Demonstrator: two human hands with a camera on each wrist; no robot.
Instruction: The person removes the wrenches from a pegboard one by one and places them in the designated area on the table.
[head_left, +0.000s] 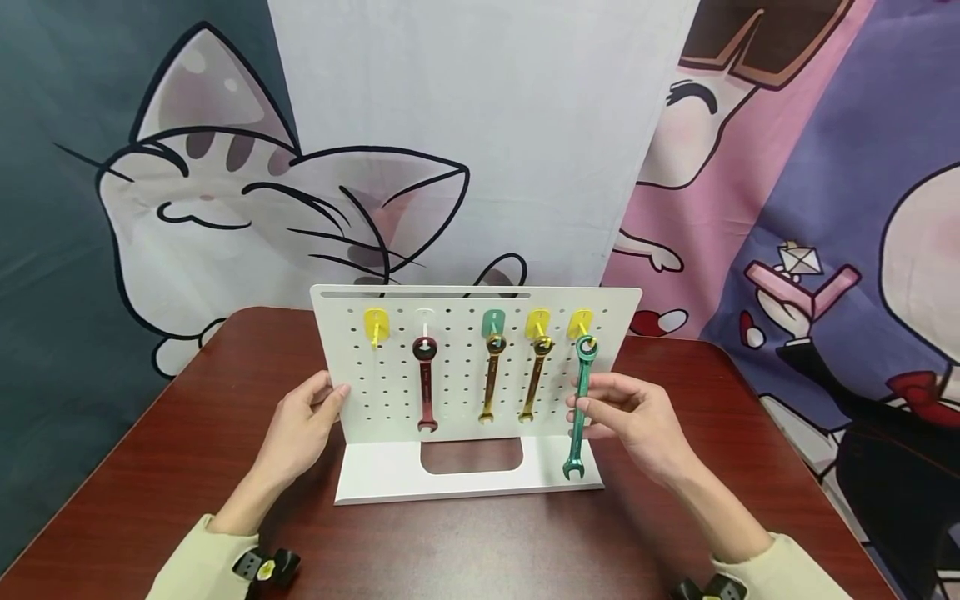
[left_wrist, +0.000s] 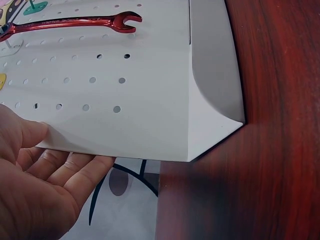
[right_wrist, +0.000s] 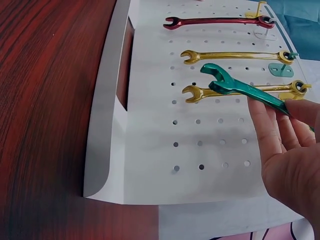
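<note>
My right hand (head_left: 633,421) pinches a green wrench (head_left: 580,408) between thumb and fingers, its ring end up by the rightmost yellow hook (head_left: 580,323). Whether the ring is over that hook I cannot tell. In the right wrist view the green wrench (right_wrist: 240,89) slants in front of a gold wrench. At the left edge of the white pegboard (head_left: 390,392), my left hand (head_left: 303,421) grips the panel, thumb in front and fingers behind. A red wrench (head_left: 426,383) and two gold wrenches, one (head_left: 491,379) left of the other (head_left: 536,379), hang from hooks on the board.
The leftmost yellow hook (head_left: 377,327) carries nothing. The pegboard's white base (head_left: 375,483), with a cut-out, stands on a reddish-brown table (head_left: 450,550). Behind the table hang printed cartoon cloths (head_left: 525,125). A dark object (head_left: 900,475) is at the right edge.
</note>
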